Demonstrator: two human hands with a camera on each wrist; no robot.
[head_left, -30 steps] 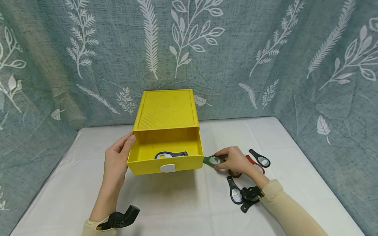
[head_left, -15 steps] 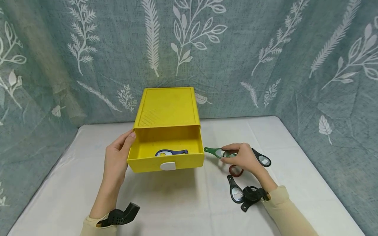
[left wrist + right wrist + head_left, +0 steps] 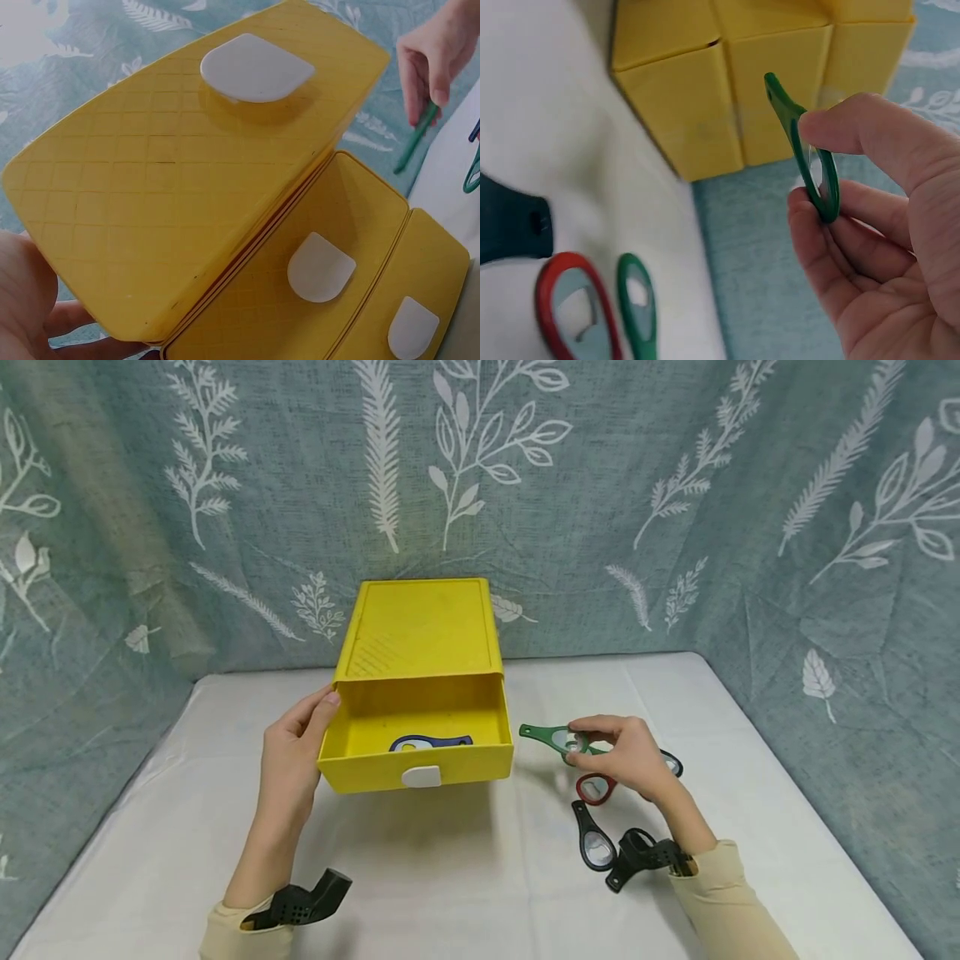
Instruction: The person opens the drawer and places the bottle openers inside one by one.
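Note:
A yellow drawer unit (image 3: pixel 423 631) stands with its top drawer (image 3: pixel 480 763) pulled out. Inside that drawer lies a blue-rimmed magnifier-shaped piece (image 3: pixel 442 742). My left hand (image 3: pixel 292 760) holds the unit's left side near the drawer, fingers and thumb at the edge. My right hand (image 3: pixel 626 756), to the right of the drawer, pinches a green magnifier-shaped piece (image 3: pixel 551 736) between thumb and fingers, raised above the table. In the right wrist view the green piece (image 3: pixel 815 169) is gripped by its round end, its handle pointing away from the palm.
Below and beside my right hand lie a red piece (image 3: pixel 595 788), a black piece (image 3: pixel 592 837) and other black ones. Another green piece (image 3: pixel 637 300) is beside the red one. Two closed lower drawers (image 3: pixel 300 255) show in the left wrist view. A patterned cloth (image 3: pixel 300 485) hangs behind.
My right hand has lifted the green piece and moved slightly up and right, away from the drawer's side. My left hand keeps its hold on the unit.

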